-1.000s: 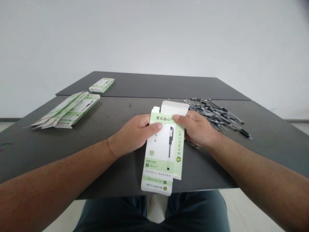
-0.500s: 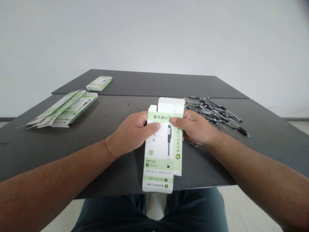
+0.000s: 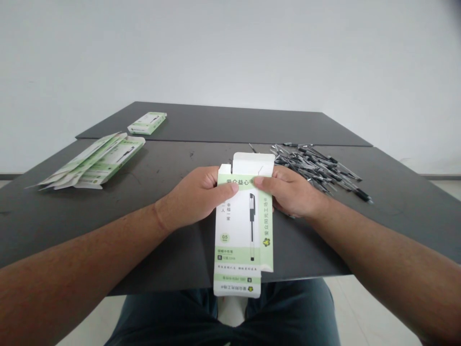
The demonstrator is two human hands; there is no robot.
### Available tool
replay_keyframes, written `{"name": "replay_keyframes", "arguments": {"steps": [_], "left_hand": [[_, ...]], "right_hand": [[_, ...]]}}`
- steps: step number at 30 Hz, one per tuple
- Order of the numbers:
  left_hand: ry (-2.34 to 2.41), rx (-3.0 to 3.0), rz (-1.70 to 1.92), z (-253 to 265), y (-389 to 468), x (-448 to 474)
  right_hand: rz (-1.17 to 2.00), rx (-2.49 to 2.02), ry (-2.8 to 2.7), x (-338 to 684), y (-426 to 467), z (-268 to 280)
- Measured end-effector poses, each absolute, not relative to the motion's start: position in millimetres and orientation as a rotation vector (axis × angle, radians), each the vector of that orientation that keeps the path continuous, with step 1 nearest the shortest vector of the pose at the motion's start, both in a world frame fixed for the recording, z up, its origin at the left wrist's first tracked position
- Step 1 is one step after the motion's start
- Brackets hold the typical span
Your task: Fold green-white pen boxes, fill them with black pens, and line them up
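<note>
Carton (image 3: 236, 230) at lower centre of frame, a long rectangle of thin, smooth printed card, white with pale green bands and a picture of a slim black-and-clear pen; plain white flap up at its top end, printed flap hanging down at its bottom end over the near table edge. Left hand (image 3: 194, 198) grasps the carton's upper left edge, thumb flat on the front panel; right hand (image 3: 293, 193) grasps the upper right edge, thumb on the green strip near the top. Fingers behind the card are mostly hidden; cannot tell how firmly they press. Middle left: fanned stack of flattened cartons (image 3: 111, 161), same print, crisp creases, thin pointed flaps. Upper left: closed box (image 3: 147, 123), a shallow block lying flat. Right of centre: loose heap of pens (image 3: 317, 168), slender clear barrels with black parts, crossing at many angles. Tabletop (image 3: 169, 161) matt dark grey, faintly scuffed, a straight seam running across it. Wall (image 3: 230, 53) behind is pale and smooth. Bottom of frame: dark blue trousers (image 3: 173, 317).
</note>
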State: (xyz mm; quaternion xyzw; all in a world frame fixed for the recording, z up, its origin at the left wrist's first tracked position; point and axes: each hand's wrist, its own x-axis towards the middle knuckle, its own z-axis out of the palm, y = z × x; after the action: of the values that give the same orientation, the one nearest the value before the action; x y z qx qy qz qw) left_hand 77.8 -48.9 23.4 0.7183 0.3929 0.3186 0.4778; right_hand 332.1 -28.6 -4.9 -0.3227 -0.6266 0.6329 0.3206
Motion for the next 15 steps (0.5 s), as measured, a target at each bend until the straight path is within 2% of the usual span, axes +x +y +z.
{"name": "replay_keyframes", "arguments": {"steps": [6,15], "left_hand": [[0.915,1.582,0.757,16.6,-49.7,80.2],[0.949,1.703,0.751,19.9,-50.0,78.8]], "right_hand": [[1.684,-0.852,-1.640,332.1,-30.5,-3.4],[1.578,-0.920,-1.593,332.6,-31.4,-4.6]]}}
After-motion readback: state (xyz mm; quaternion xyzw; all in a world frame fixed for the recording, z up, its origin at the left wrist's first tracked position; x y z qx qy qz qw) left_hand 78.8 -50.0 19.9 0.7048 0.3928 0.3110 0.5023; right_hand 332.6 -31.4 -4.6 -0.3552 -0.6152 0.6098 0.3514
